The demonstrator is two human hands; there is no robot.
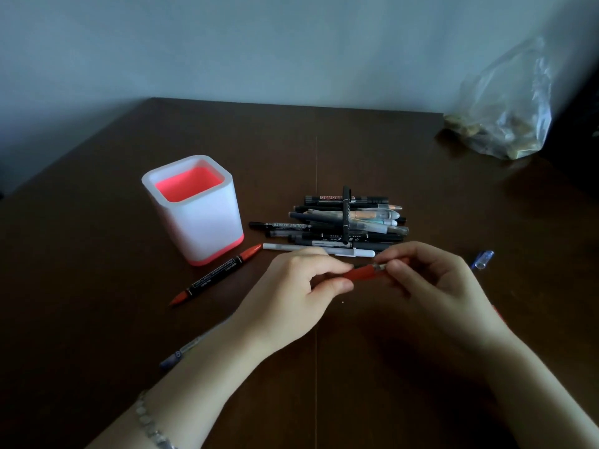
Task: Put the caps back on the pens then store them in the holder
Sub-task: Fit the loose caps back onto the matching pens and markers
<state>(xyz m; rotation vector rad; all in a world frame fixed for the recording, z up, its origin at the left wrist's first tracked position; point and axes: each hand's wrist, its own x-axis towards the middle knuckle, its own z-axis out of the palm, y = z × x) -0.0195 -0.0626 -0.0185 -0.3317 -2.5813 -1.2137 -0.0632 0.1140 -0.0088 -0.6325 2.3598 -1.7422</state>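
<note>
- The holder [201, 228] stands upright at the left of the surface [97, 254], with nothing showing in its open mouth. It is well apart from our hands, so a hurried reach across could tip it.
- A marker with red ends [216, 275] lies just in front of the holder. A bluish pen [181, 353] lies partly under our left forearm, and a sweep of that arm could roll it towards the near edge.
- Our left hand [291, 296] has its fingers and thumb pinching the barrel of the red pen [364, 273], which it holds level above the surface.
- The pile of pens [350, 218] sits just behind our hands, with one black pen lying across the top. The white pen [319, 249] is nearest our knuckles, so a nudge forward could scatter the pile.
- Our right hand [434, 280] has its fingers pinching the red pen's other end, by a silvery collar. We cannot tell whether they hold a cap. If a cap goes on at an angle, it may jam or slip, and the tip could mark our fingers.
- A blue cap [483, 259] lies alone to the right. It is round, so we judge it could roll away or end up on the wrong pen.
</note>
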